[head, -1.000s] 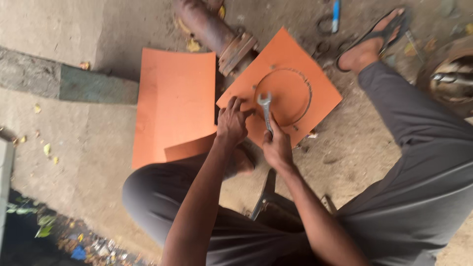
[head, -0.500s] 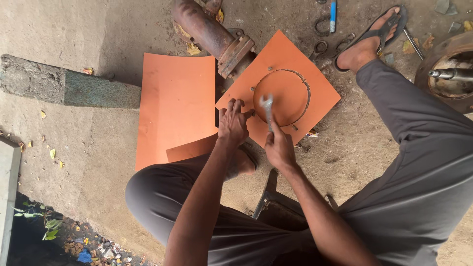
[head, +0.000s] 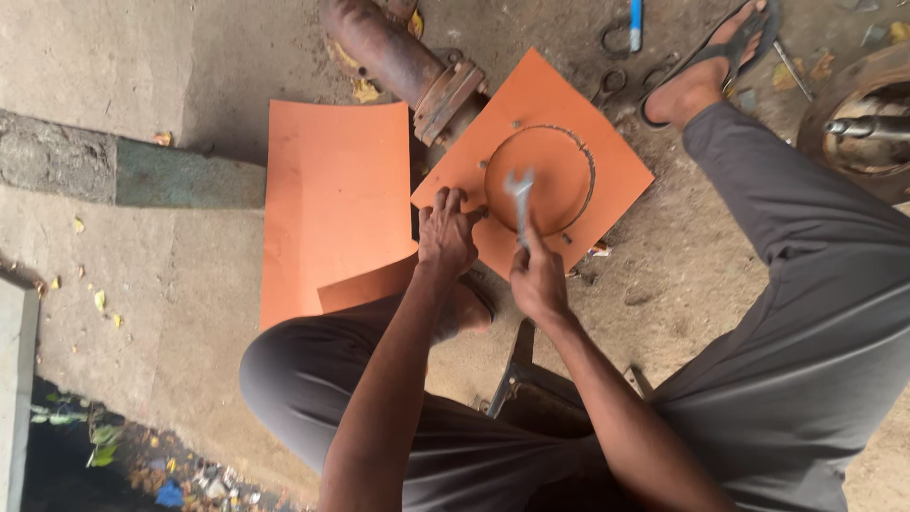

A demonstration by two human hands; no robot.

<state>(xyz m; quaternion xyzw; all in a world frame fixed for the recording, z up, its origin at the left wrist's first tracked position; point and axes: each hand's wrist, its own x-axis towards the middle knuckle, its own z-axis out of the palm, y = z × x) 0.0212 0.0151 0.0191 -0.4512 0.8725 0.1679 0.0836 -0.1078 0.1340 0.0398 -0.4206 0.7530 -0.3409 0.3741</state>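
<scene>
**Spanner upright over the scored ring, right hand on its tail**

Spanner (head: 519,201) stands in the right hand (head: 537,277), fingers curled tight round the lower end of the shaft, open jaw end pointing away from the body. Its long axis runs nearly straight up the picture, leaning a touch to the left at the head. The head sits over the orange sheet (head: 607,156), just inside the circle (head: 540,180) marked on it, near that ring's left side. So the tool lies directly ahead of the right hand, away from the body, and the ring's centre is a shade to the right of the jaw end.

Left hand (head: 445,237) is down flat on the same sheet, fingers bunched close and pressing at the sheet's near-left edge, just beside the ring's left rim. It is touching the sheet, not the spanner; a narrow gap separates it from the shaft. Of the two, the right hand alone has the tool.

Under the sheet's far corner a rusty pipe (head: 379,47) with a bolted flange (head: 447,95) pokes out. A second, curled orange sheet (head: 332,199) lies to the left on the floor (head: 142,284), overlapping nothing of the ring. A sandalled foot (head: 701,81) rests beyond the sheet's right corner, well apart from both hands.
</scene>
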